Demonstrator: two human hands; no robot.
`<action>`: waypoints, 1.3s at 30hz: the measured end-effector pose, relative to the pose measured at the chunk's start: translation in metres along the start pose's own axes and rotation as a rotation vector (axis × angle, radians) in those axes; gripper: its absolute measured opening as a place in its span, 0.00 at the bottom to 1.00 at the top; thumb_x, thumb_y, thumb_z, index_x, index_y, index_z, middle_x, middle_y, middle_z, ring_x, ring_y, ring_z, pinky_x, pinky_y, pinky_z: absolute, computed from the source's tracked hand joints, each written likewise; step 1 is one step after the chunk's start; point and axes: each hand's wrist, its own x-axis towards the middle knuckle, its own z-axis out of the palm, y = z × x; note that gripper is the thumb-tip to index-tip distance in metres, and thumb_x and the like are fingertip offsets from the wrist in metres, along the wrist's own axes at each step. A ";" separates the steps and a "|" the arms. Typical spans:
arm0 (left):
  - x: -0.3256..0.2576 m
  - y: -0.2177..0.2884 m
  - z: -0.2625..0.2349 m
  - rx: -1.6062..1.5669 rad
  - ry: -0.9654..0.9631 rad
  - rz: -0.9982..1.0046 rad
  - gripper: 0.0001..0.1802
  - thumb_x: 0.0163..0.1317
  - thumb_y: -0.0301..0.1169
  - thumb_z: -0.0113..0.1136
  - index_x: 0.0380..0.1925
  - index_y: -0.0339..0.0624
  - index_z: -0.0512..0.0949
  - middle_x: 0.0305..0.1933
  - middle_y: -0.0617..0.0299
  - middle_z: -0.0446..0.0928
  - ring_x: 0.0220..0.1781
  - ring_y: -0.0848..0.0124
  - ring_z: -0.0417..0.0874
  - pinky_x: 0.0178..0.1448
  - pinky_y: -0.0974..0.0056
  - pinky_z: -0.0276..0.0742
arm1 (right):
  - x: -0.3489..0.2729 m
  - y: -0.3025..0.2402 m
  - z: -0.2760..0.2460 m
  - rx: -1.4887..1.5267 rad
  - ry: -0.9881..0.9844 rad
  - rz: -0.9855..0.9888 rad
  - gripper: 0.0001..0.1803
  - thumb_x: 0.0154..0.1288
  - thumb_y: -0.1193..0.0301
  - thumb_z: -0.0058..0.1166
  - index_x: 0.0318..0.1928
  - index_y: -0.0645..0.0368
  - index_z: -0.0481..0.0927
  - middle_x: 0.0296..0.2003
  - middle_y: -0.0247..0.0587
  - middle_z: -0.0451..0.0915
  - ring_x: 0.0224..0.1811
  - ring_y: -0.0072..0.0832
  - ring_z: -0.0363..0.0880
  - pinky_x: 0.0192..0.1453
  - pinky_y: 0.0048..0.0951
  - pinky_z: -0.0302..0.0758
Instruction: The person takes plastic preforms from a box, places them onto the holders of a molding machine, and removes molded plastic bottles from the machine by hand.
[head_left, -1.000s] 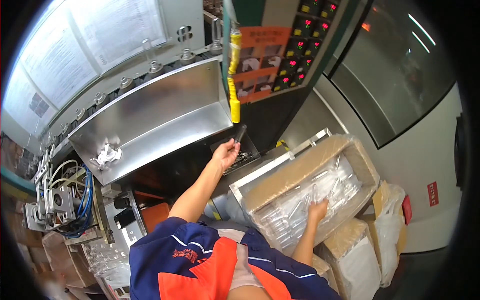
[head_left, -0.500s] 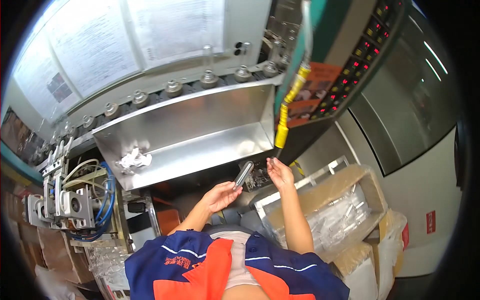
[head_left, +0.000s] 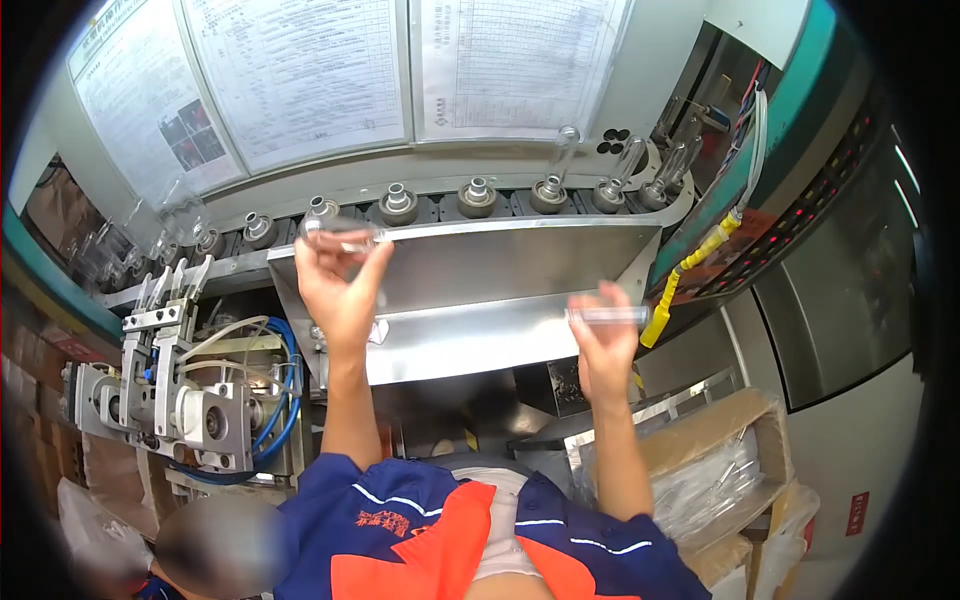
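My left hand (head_left: 338,300) is raised over the left end of the metal trough, closed around a clear tube (head_left: 345,238) that lies nearly level and blurs with motion. Just beyond it is a row of round metal holders (head_left: 397,203) on a conveyor. Over the right part of the trough, my right hand (head_left: 604,355) pinches another clear tube (head_left: 618,315), also level and blurred. Its far end points right, toward a yellow-wrapped cable (head_left: 690,262). Some holders carry upright clear tubes (head_left: 563,155); those in the middle are bare.
The metal trough (head_left: 480,350) spans the front of the conveyor. A pneumatic mechanism (head_left: 190,390) with blue hoses stands at left. At lower right, a carton (head_left: 765,425) holds many clear tubes in plastic. A blurred round shape (head_left: 220,545) appears at lower left.
My left hand has gone up and left from in front of the trough to the holders, carrying a tube. My right hand has risen over the trough, a tube now plain in it. The view has shifted.
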 end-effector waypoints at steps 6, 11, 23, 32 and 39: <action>0.051 -0.021 0.030 0.497 0.052 0.167 0.24 0.42 0.32 0.74 0.33 0.41 0.67 0.30 0.61 0.80 0.28 0.69 0.73 0.37 0.64 0.71 | 0.123 -0.012 0.093 -0.599 -0.114 -0.377 0.25 0.48 0.78 0.62 0.48 0.60 0.68 0.35 0.39 0.80 0.40 0.31 0.79 0.47 0.30 0.73; 0.058 -0.025 0.032 0.647 -0.025 0.171 0.23 0.43 0.32 0.73 0.33 0.42 0.67 0.30 0.62 0.82 0.27 0.68 0.74 0.37 0.64 0.71 | 0.152 0.007 0.110 -1.127 -0.187 -0.405 0.20 0.47 0.74 0.62 0.42 0.62 0.71 0.32 0.39 0.78 0.41 0.42 0.74 0.48 0.42 0.70; 0.047 -0.027 0.052 0.702 -0.174 0.140 0.21 0.45 0.34 0.71 0.33 0.41 0.68 0.34 0.55 0.79 0.37 0.60 0.81 0.44 0.58 0.72 | 0.067 0.002 0.069 -1.052 0.004 -0.701 0.34 0.50 0.76 0.59 0.59 0.71 0.62 0.44 0.52 0.74 0.44 0.45 0.70 0.51 0.40 0.67; -0.105 -0.015 0.093 -0.023 -0.079 0.280 0.11 0.56 0.15 0.58 0.30 0.38 0.66 0.31 0.59 0.73 0.27 0.76 0.71 0.34 0.73 0.71 | -0.184 0.035 -0.101 -0.826 0.600 0.023 0.08 0.58 0.79 0.57 0.40 0.63 0.78 0.29 0.39 0.82 0.32 0.19 0.81 0.33 0.20 0.77; -0.329 0.016 0.153 -0.159 -1.651 -0.087 0.06 0.50 0.21 0.64 0.29 0.38 0.78 0.27 0.57 0.77 0.24 0.70 0.79 0.30 0.68 0.75 | -0.358 0.003 -0.244 -1.315 1.227 0.360 0.07 0.53 0.76 0.59 0.35 0.61 0.78 0.23 0.41 0.80 0.21 0.25 0.76 0.26 0.27 0.72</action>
